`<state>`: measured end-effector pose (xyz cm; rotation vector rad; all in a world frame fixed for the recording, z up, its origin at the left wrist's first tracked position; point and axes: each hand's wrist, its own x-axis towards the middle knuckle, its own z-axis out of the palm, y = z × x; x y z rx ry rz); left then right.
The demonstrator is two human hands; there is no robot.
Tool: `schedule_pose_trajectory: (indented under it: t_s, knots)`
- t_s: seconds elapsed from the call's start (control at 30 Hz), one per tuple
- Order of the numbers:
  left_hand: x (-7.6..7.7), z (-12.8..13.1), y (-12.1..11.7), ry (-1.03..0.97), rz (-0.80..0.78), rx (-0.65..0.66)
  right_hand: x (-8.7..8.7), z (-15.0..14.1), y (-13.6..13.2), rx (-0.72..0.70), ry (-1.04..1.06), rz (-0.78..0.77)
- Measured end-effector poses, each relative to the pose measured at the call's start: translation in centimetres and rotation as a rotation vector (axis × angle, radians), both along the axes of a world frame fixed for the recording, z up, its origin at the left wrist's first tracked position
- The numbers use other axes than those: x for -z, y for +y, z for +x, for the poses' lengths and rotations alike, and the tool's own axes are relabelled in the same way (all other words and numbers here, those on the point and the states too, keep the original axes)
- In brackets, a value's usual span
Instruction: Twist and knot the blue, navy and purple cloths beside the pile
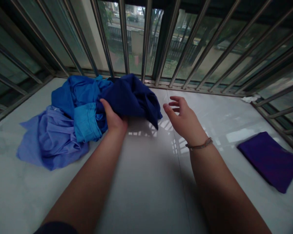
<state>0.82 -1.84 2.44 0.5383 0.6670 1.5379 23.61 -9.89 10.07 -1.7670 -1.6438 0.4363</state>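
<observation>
A dark navy garment (134,94) is bunched up, partly lifted off the floor. My left hand (116,118) grips it at its lower left edge, thumb on top and fingers hidden underneath. To the right of the cloth, my right hand (182,113) hovers with its fingers apart and nothing in them; a cord bracelet circles that wrist. Crumpled against the navy cloth on the left are a bright blue garment (73,94) with a lighter blue hemmed part (86,123). In front of these lies a lavender garment (53,139).
A folded purple cloth (271,161) rests on the glossy tiled floor (146,182) at the right. Metal railing bars (146,42) close off the back and both sides. A small white scrap (251,98) lies in the far right corner.
</observation>
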Motion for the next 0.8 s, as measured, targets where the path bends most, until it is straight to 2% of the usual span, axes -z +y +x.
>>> schedule_pose_trajectory:
  t_s: [0.03,0.07,0.1,0.13,0.23,0.27,0.3,0.33,0.37,0.4,0.47,0.57,0.63,0.67,0.73,0.8]
  knots:
    - [-0.1,0.1,0.1,-0.021,0.052,-0.078,0.3,0.2,0.1,0.037,-0.084,0.019]
    - [0.0,0.3,0.0,-0.023,0.088,-0.074,0.6,0.4,0.2,0.073,-0.173,0.017]
    - [0.1,0.6,-0.3,0.005,0.094,0.045,1.0,0.5,0.3,0.11,-0.252,-0.01]
    - [0.4,0.9,-0.7,0.064,0.06,0.288,1.3,0.6,0.4,0.145,-0.31,-0.055]
    - [0.9,1.4,-2.6,0.29,-0.036,1.164,2.2,1.3,0.6,0.225,-0.376,-0.197]
    - [1.0,1.4,-3.1,0.335,-0.033,1.382,2.5,1.7,0.8,0.241,-0.388,-0.234]
    - [1.0,1.3,-3.4,0.352,-0.02,1.525,2.8,2.1,0.9,0.252,-0.399,-0.273]
    - [0.9,1.2,-3.6,0.342,-0.006,1.585,3.1,2.6,1.1,0.258,-0.403,-0.319]
    - [0.8,1.1,-3.5,0.318,0.004,1.554,3.5,3.0,1.3,0.257,-0.398,-0.371]
    - [0.8,1.0,-3.3,0.295,0.005,1.451,3.9,3.5,1.5,0.249,-0.388,-0.422]
    - [0.9,1.2,-2.6,0.268,-0.013,1.132,4.7,4.2,1.9,0.203,-0.367,-0.472]
    - [1.5,1.9,-1.2,0.224,-0.081,0.683,5.7,4.5,2.4,0.01,-0.338,-0.391]
    - [2.0,2.4,-0.6,0.202,-0.1,0.469,6.2,4.3,2.5,-0.131,-0.303,-0.328]
    - [2.1,2.5,-0.3,0.201,-0.094,0.384,6.3,4.1,2.5,-0.163,-0.286,-0.314]
    - [2.3,2.5,0.0,0.214,-0.072,0.268,6.2,4.0,2.7,-0.121,-0.275,-0.309]
    - [2.2,2.2,0.0,0.232,-0.067,0.26,5.5,4.6,2.8,0.061,-0.29,-0.339]
